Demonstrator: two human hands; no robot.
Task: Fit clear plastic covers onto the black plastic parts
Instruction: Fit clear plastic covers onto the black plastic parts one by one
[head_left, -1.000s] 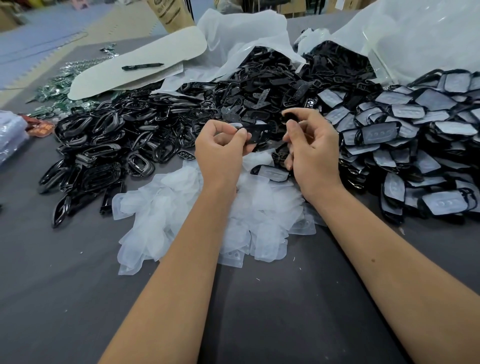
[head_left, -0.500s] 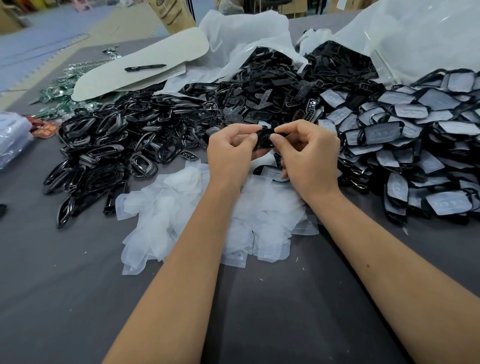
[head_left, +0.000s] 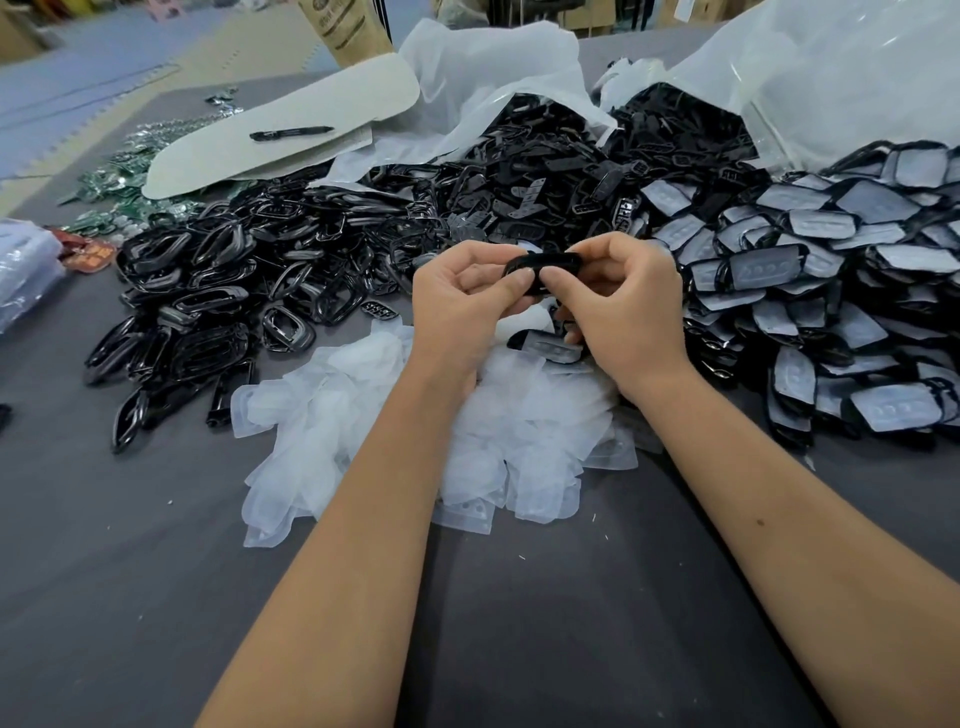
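A glossy black plastic part (head_left: 543, 262) was held level above a loose heap of clear plastic covers (head_left: 395, 415) on the grey surface (head_left: 156, 571), flanked by bare black parts (head_left: 218, 291) and covered parts (head_left: 831, 291).

Bare forearms, no sleeves, left grip (head_left: 462, 299), right grip (head_left: 623, 306)

Left hand (head_left: 462, 296) and right hand (head_left: 618, 301), apart one second ago with black part (head_left: 543, 262) spanning gap, now close together, thumbs nearly touching. Black part now pinched from both ends, long edge toward camera, only glossy rim showing between fingertips. Right-hand fingers, spread over part earlier, now curled round its right end. Both hands sit slightly lower and nearer in view, above heap of clear covers (head_left: 519, 441).
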